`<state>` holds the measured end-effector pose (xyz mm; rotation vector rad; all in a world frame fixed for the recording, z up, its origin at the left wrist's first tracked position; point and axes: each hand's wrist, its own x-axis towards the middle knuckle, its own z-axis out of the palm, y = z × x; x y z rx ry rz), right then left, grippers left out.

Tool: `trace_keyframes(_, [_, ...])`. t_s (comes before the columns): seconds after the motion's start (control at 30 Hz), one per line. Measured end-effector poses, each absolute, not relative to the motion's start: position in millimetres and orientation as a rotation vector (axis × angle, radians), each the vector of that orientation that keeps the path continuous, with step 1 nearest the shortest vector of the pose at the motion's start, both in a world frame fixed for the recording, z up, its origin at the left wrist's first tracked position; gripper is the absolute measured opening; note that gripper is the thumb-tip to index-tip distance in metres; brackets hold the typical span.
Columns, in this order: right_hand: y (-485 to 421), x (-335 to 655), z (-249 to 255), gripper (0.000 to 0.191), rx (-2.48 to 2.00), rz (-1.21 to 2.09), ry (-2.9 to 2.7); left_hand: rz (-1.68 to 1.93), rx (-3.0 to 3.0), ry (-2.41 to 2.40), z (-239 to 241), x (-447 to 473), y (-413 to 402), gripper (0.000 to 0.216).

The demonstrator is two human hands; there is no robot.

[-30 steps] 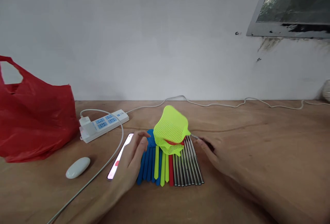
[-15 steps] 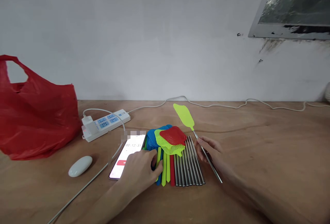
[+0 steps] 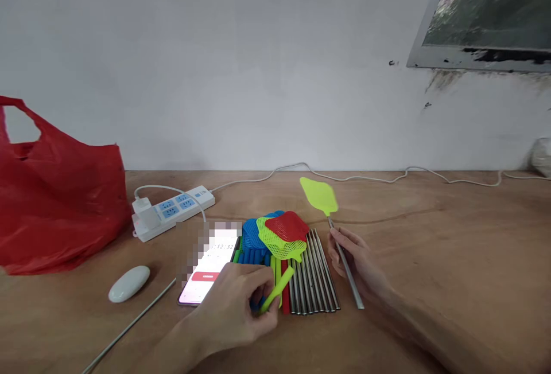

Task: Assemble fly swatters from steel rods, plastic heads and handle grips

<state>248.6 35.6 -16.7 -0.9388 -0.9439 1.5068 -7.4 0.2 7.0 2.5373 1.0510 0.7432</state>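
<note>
Between the thumb and fingers of my left hand [image 3: 241, 302] is a yellow-green plastic handle [image 3: 282, 287], tilted up to the right above the other handles. My right hand [image 3: 355, 256] is closed around the metal rod of a fly swatter [image 3: 319, 195] with a yellow-green head at its top end. Between my hands several bare metal rods [image 3: 313, 276] lie side by side. Left of them is a row of coloured handles, partly hidden by my left hand. Loose mesh swatter heads in blue, yellow-green and red [image 3: 287, 226] are stacked behind.
A phone [image 3: 210, 268] showing a running timer lies by my left hand. Farther left are a white computer mouse [image 3: 129, 284], a power strip [image 3: 174, 210] with a plug and cable, and a red plastic bag [image 3: 64, 202]. A thin cable [image 3: 379, 180] runs along the wall.
My left hand has picked up a yellow-green handle from the row and lifted it. In my right hand the swatter has turned slightly, its head shifting right.
</note>
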Motion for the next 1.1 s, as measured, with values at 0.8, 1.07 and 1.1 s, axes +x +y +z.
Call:
trace_keyframes(0.8, [26.6, 239.3, -23.4, 0.030, -0.839, 1.501, -1.137, 0.752, 2.453, 0.989, -12.5, -1.0, -1.6, 0.012])
trace_keyframes(1.07, [24.4, 235.1, -24.5, 0.036, -0.810, 1.645, -1.110, 0.837, 2.424, 1.008, -20.1, 3.9, -2.7, 0.014])
trace_keyframes(1.1, [23.5, 234.1, -23.6, 0.038, -0.804, 1.669, -1.098, 0.836, 2.415, 1.025, -18.3, 4.1, -2.8, 0.016])
